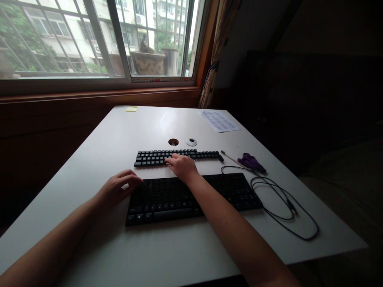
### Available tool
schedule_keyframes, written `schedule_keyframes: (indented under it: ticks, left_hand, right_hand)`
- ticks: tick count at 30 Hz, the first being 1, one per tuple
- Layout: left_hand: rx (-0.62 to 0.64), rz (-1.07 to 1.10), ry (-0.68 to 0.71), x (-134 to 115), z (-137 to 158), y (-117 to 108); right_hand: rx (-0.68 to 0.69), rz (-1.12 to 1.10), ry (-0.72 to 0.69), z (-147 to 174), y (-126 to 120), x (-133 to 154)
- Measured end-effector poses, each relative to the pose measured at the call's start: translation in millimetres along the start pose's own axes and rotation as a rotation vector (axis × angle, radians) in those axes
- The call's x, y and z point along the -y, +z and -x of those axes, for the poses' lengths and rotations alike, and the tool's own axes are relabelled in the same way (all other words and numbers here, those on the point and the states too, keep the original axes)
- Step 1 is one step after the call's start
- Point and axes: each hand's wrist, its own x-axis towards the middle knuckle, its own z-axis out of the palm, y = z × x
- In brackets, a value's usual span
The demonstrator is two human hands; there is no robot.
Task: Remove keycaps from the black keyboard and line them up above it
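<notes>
A black keyboard (pixel 173 215) lies on the white table, its lower rows still capped and its upper rows stripped of keycaps. Behind it, loose black keycaps (pixel 149 157) stand laid out in rows. My left hand (pixel 121 185) has curved fingers at the keyboard's upper left corner, thumb and fingertips against its edge. Over the laid-out keycaps, my right hand (pixel 181 165) is closed around a thin shiny wire tool, which looks like a keycap puller (pixel 169 164). Its fingertips touch or hover just above the keycaps; I cannot tell which.
To the right lie a coiled black cable (pixel 287 203), a thin brush (pixel 231 158) and a purple cloth (pixel 251 162). A round hole (pixel 173 142) and its white cover (pixel 191 142) are behind the keycaps. Printed paper (pixel 220 121) and yellow sticky notes (pixel 131 108) lie near the far edge.
</notes>
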Motion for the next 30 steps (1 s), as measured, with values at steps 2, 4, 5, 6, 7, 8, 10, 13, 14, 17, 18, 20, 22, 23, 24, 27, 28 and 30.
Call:
schedule_keyframes:
  ticks: [2,4,5,6,7,8,10,13,14,17,18,20,22,23,24,27,28,30]
  left_hand:
    - [-0.008,0.002,0.006,0.1,-0.1,0.1]
    - [-0.012,0.003,0.003,-0.2,-0.5,0.1]
    - [-0.014,0.005,0.002,-0.4,-0.7,0.1]
    - [-0.014,0.007,0.002,-0.6,-0.9,0.0]
    - [-0.012,0.009,0.003,-0.8,-1.0,-0.1]
    - [-0.011,0.009,0.005,-0.9,-1.1,-0.2]
    - [-0.008,0.005,0.005,-0.9,-1.0,-0.4]
    - [-0.003,-0.004,0.005,-0.9,-0.6,-0.6]
    - [-0.002,-0.004,0.006,-0.9,-0.4,-0.6]
    - [0.000,0.005,-0.001,-0.8,-0.2,-0.5]
    - [0.002,0.007,-0.003,-0.5,-0.1,-0.4]
    - [0.005,0.007,-0.003,0.2,0.2,-0.1]
    - [0.008,0.008,-0.002,0.9,0.5,-0.1]
    - [0.008,0.008,-0.003,1.1,0.7,-0.1]
    - [0.009,0.009,-0.005,1.1,0.8,-0.3]
    - [0.008,0.006,-0.004,0.0,0.4,-0.9]
    - [0.006,0.006,-0.002,-0.5,0.1,-1.1]
    - [0.000,0.005,0.003,-1.3,-0.4,-1.3]
  right_hand:
    - [0.003,-0.002,0.006,-0.1,0.5,-0.1]
    - [0.002,-0.007,0.009,-0.3,1.1,-0.5]
    - [-0.002,-0.011,0.008,-0.4,1.4,-0.9]
    - [-0.007,-0.016,0.006,-0.5,1.8,-1.2]
    - [-0.011,-0.020,0.004,-0.6,2.2,-1.6]
    - [-0.015,-0.024,0.001,-0.7,2.6,-2.0]
    - [-0.020,-0.028,-0.003,-0.8,3.3,-2.5]
    - [-0.025,-0.028,0.001,-0.7,4.0,-2.4]
    - [-0.027,-0.028,0.004,-0.6,4.0,-2.1]
    - [-0.027,-0.029,0.008,-0.5,3.7,-1.4]
    - [-0.026,-0.028,0.007,-0.5,3.6,-1.3]
    - [-0.024,-0.027,0.006,-0.6,3.4,-1.4]
    - [-0.033,-0.028,0.003,-0.7,3.6,-1.6]
    - [-0.039,-0.030,0.001,-0.7,3.8,-1.7]
    - [-0.044,-0.032,0.001,-0.7,4.0,-1.8]
    - [-0.040,-0.036,0.008,-0.8,4.3,-1.7]
    - [-0.035,-0.036,0.012,-0.8,4.3,-1.6]
    - [-0.028,-0.034,0.015,-1.0,4.3,-1.3]
